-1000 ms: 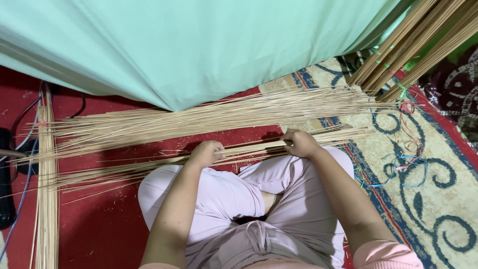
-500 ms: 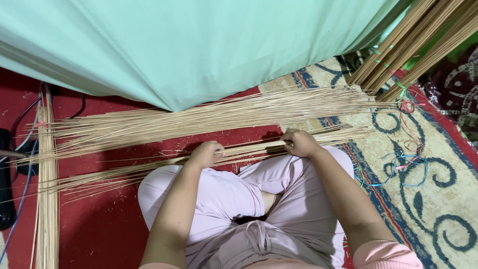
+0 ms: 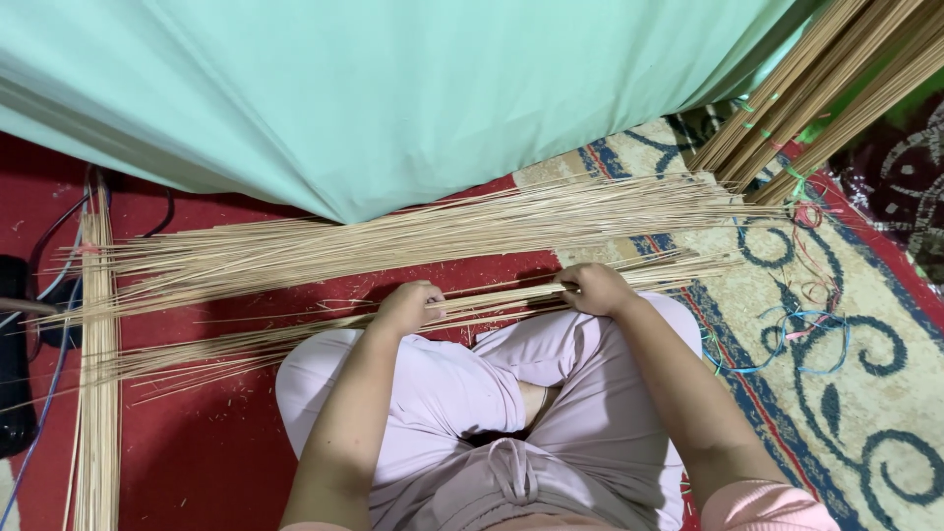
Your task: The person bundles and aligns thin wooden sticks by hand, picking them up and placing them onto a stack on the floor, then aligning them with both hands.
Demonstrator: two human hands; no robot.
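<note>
A red floor mat (image 3: 226,462) lies under a hanging mint-green cloth (image 3: 393,88); left hand (image 3: 408,307) and right hand (image 3: 593,288) are both closed on one thin bundle of sticks (image 3: 492,298) across the knees, with a far larger loose sheaf (image 3: 393,241) just beyond them seemingly unhandled

The bundle of thin sticks (image 3: 492,300) is a loose sheaf of long, pale tan, straw-like slivers lying nearly flat across the floor, just in front of the person's knees. It runs crosswise, tilted slightly so its right end sits a little farther from the person than its left. The left end fans out and frays over the red carpet (image 3: 197,462); the right end reaches onto the patterned rug (image 3: 865,413). Both hands close on its middle stretch, where the sticks are gathered tight and lie parallel.
</note>
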